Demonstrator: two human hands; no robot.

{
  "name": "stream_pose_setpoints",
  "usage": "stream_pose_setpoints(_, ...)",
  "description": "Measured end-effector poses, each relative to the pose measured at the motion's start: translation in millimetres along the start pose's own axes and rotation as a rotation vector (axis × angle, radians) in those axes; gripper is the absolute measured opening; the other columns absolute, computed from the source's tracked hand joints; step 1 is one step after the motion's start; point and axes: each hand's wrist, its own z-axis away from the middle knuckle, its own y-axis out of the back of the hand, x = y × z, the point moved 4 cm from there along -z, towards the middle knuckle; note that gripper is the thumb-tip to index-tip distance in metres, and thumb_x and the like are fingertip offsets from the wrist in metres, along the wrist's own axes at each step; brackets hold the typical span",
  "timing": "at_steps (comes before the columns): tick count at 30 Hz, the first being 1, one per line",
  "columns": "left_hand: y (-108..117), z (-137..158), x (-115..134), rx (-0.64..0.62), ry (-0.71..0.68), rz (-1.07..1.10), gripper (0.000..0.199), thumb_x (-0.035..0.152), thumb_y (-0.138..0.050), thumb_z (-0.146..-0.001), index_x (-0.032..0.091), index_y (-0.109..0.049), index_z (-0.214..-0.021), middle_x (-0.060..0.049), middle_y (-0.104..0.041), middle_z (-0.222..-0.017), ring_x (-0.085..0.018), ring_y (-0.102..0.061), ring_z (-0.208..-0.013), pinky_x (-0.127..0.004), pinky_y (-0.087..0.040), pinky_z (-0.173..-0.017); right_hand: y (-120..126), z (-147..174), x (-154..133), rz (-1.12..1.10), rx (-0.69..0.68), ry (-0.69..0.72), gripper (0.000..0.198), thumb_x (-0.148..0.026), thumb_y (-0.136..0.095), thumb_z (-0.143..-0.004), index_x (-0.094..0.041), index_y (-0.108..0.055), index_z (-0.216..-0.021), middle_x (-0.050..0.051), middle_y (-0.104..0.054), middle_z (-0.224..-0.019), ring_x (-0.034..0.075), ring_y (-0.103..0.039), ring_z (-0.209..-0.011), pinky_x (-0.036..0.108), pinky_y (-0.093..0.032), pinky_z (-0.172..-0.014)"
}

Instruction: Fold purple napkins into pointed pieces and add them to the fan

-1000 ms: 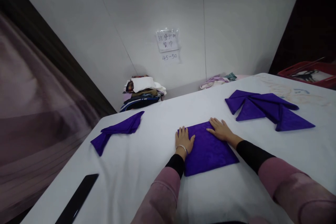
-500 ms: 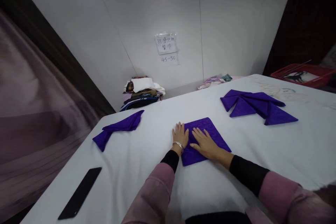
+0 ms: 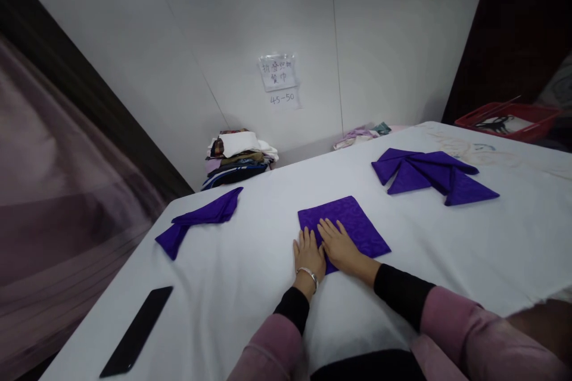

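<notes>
A purple cloth napkin [image 3: 353, 220], folded into a flat square, lies on the white-covered table [image 3: 268, 309]. My left hand [image 3: 309, 257], with a silver bracelet at the wrist, rests flat over its near left corner, fingers stretched forward. Just beside it, my right hand [image 3: 340, 247] presses flat on the napkin's near left part, fingers out and pointing away to the left. Both palms face down and hide that corner. Neither hand grips anything.
Folded purple napkins lie at the left [image 3: 205, 214] and right [image 3: 424, 172]. A dark flat slab [image 3: 138, 330] sits near the left edge. A clothes pile [image 3: 239, 158] stands against the wall; a red basket [image 3: 509, 122] is at the back right.
My left hand has slid toward me along the napkin's left edge, baring its far left corner. My right hand has shifted slightly left. The whole view has moved a little.
</notes>
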Motion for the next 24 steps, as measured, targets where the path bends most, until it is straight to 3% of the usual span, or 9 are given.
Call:
stream_pose_setpoints(4, -3, 1, 0, 0.037, -0.011, -0.04, 0.053, 0.034, -0.021, -0.091, 0.011, -0.031, -0.138, -0.009, -0.024, -0.147, -0.025, -0.017, -0.136, -0.048, -0.018, -0.11, -5, 10, 20, 0.032, 0.01, -0.07, 0.05, -0.029, -0.025, -0.092, -0.01, -0.032, -0.138, 0.014, -0.03, -0.144, 0.026, -0.021, -0.134, 0.05, -0.015, -0.106)
stream_pose_setpoints(13, -6, 2, -1, 0.083, -0.033, -0.071, 0.052, 0.034, -0.019, -0.091, 0.014, -0.032, -0.137, -0.008, -0.026, -0.147, -0.025, -0.019, -0.136, -0.049, -0.019, -0.109, 9, 60, 116, 0.172, 0.005, -0.301, 0.061, -0.048, -0.017, -0.092, -0.012, -0.031, -0.139, 0.014, -0.03, -0.144, 0.029, -0.024, -0.132, 0.055, -0.02, -0.102)
stream_pose_setpoints(19, -1, 4, -1, 0.071, 0.009, -0.04, 0.052, 0.035, -0.022, -0.091, 0.016, -0.028, -0.139, -0.007, -0.02, -0.149, -0.025, -0.015, -0.136, -0.051, -0.016, -0.109, 8, 66, 123, 0.19, 0.003, -0.293, 0.06, -0.047, -0.016, -0.092, -0.013, -0.026, -0.141, 0.014, -0.032, -0.143, 0.028, -0.025, -0.132, 0.054, -0.023, -0.102)
stream_pose_setpoints(21, 5, 5, 10, 0.088, 0.006, -0.016, 0.053, 0.037, -0.023, -0.09, 0.016, -0.028, -0.139, -0.007, -0.018, -0.149, -0.025, -0.013, -0.137, -0.052, -0.015, -0.109, 8, 66, 122, 0.194, -0.005, -0.269, 0.058, -0.045, -0.018, -0.092, -0.014, -0.026, -0.141, 0.014, -0.032, -0.143, 0.028, -0.026, -0.131, 0.055, -0.024, -0.101)
stream_pose_setpoints(24, 10, 7, 40, 0.119, -0.112, 0.02, 0.055, 0.042, -0.023, -0.09, 0.018, -0.027, -0.14, -0.007, -0.017, -0.15, -0.025, -0.009, -0.138, -0.051, -0.011, -0.11, 7, 67, 123, 0.21, -0.007, -0.252, 0.055, -0.042, -0.021, -0.092, -0.016, -0.028, -0.14, 0.013, -0.032, -0.143, 0.029, -0.026, -0.131, 0.055, -0.024, -0.1)
